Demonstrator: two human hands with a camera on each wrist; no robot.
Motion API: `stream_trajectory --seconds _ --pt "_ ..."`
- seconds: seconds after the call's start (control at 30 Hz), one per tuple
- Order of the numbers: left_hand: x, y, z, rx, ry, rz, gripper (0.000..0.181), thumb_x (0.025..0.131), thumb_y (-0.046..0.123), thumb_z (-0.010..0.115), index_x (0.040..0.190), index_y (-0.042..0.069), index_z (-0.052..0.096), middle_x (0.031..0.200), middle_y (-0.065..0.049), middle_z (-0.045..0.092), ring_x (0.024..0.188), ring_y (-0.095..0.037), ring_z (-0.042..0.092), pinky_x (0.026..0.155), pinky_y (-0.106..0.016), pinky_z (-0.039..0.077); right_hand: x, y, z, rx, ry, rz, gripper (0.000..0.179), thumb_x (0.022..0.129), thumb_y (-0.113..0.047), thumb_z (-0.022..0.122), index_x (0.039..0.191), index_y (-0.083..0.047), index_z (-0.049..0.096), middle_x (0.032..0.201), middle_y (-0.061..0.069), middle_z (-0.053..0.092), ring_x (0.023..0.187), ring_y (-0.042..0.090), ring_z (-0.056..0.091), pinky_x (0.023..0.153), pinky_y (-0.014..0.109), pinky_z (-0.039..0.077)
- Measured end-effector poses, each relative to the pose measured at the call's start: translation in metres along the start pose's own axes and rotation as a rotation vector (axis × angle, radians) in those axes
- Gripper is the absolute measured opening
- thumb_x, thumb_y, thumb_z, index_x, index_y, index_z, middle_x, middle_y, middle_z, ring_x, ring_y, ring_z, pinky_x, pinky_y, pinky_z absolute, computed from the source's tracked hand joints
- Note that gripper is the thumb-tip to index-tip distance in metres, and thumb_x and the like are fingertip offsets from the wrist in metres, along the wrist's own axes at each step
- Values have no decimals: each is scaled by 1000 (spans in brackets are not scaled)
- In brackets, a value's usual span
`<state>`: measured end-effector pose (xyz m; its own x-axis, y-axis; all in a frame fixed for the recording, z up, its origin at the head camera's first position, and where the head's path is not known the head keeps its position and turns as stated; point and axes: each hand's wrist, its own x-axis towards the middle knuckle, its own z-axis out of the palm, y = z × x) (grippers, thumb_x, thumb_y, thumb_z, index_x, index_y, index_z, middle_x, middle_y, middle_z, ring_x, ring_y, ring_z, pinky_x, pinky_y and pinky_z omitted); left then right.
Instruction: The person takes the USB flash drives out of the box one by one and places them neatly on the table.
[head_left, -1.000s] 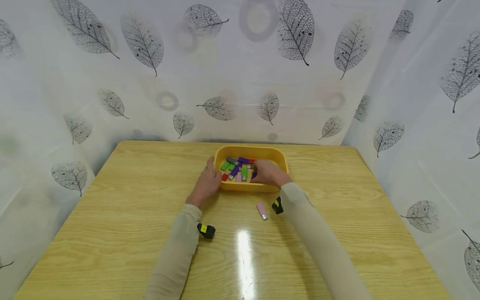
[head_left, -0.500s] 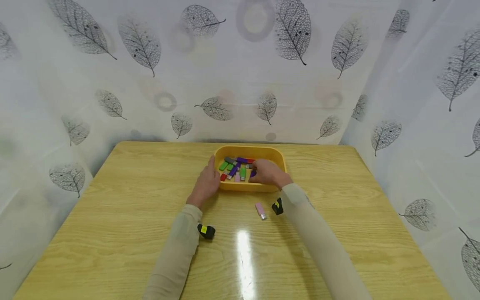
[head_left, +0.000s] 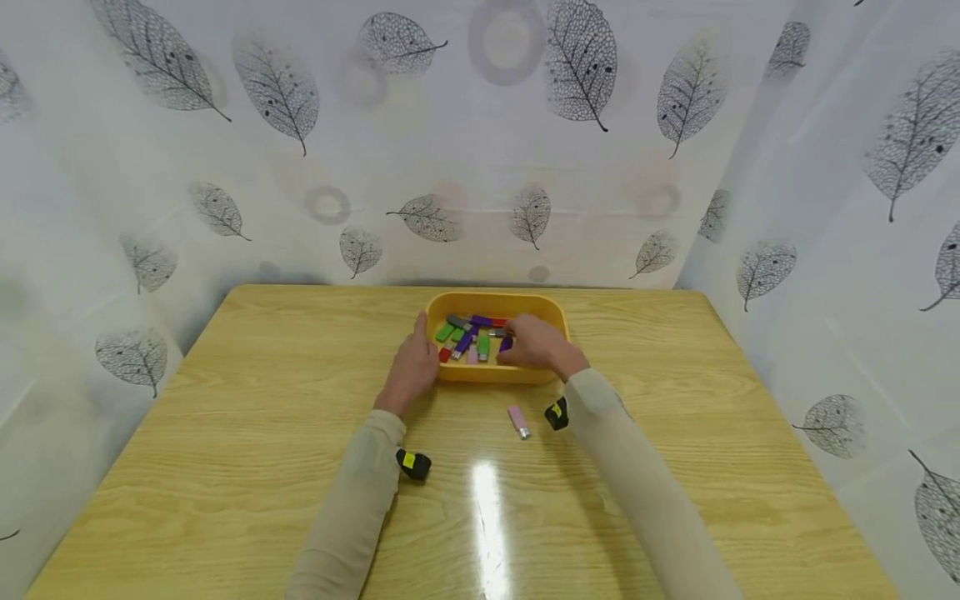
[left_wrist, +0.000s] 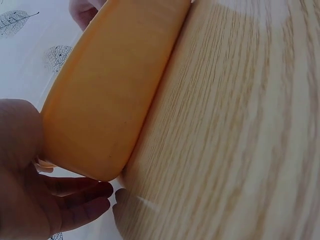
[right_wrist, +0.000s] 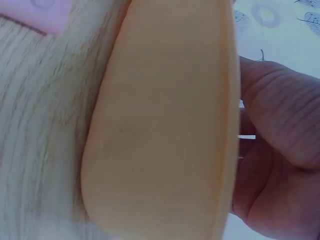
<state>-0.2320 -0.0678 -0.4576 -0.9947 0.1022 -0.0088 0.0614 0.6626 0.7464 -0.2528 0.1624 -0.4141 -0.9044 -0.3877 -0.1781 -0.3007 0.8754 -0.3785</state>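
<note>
Though one lies outside, the tray (head_left: 498,375) holds USB sticks (head_left: 483,347)

From my remote seat I'm seeing a wood-grained table (head_left: 225,467) filling the lower half of the head view, its far edge running along mid-frame. A yellow tray (head_left: 495,375) is standing near that edge, at centre. Below it, a pink USB stick (head_left: 517,420) is lying apart, its metal end pointing toward the bottom. In the right wrist view's upper left, a cropped pink corner is showing, probably that same stick.
</note>
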Motion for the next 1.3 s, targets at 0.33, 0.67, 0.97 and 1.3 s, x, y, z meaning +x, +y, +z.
stream_trajectory --seconds 0.33,0.67,0.97,1.3 --pt "1 -2 1 9 15 8 62 103 13 36 159 3 10 145 -31 44 129 -40 51 109 -53 39 -15 -13 -6 -85 15 -3 52 88 -39 70 126 -4 61 116 12 62 99 25 59 82 39 52" --pt "2 -3 1 18 9 8 62 103 13 35 159 3 10 147 -30 43 130 -40 50 109 -52 39 -33 -27 -11 -90 69 -38 56 89 -40 71 130 -3 60 123 16 61 101 26 59 89 42 52" --pt "2 -4 1 31 13 2 62 103 14 36 159 4 11 146 -29 45 128 -41 52 108 -53 40 -51 -39 -7 -102 46 -65 61 88 -40 74 134 -4 58 129 12 59 107 26 60 94 43 52" --pt "0 -1 0 30 -3 -9 63 103 15 36 159 5 8 148 -27 43 127 -38 52 109 -52 39 -76 -50 6 -58 27 -120 57 84 -36 79 129 -6 61 122 7 59 92 16 58 84 35 53"
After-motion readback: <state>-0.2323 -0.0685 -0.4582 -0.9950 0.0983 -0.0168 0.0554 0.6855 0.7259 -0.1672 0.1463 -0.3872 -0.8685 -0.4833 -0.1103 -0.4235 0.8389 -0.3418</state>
